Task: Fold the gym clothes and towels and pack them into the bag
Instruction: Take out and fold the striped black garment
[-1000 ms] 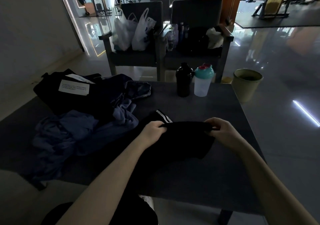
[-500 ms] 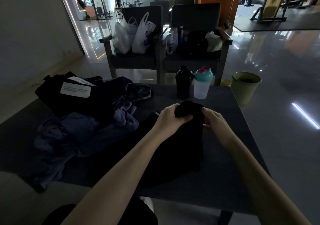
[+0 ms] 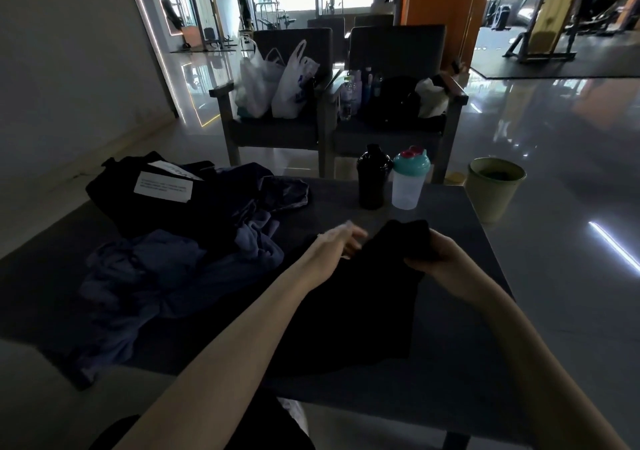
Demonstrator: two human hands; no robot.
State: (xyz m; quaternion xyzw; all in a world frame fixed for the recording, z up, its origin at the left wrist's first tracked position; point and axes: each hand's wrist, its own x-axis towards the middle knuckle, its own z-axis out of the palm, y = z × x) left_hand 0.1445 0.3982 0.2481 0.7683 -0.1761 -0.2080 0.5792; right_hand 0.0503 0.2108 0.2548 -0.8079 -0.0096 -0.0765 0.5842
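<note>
At worktop centre, the right hand has its grip pinched on the top edge of one black garment, which lies spread from the grip toward 6 o'clock, close to the near edge. Just beside it at 9 o'clock, the left hand, blurred, shows a loosely spread grip holding nothing. One heap of blue clothes lies at 9 o'clock, and one black item with a white label at 10. Two stand at 12: a black bottle and a clear bottle. Bare worktop lies from 3 to 5 o'clock, its right edge near the right hand.
</note>
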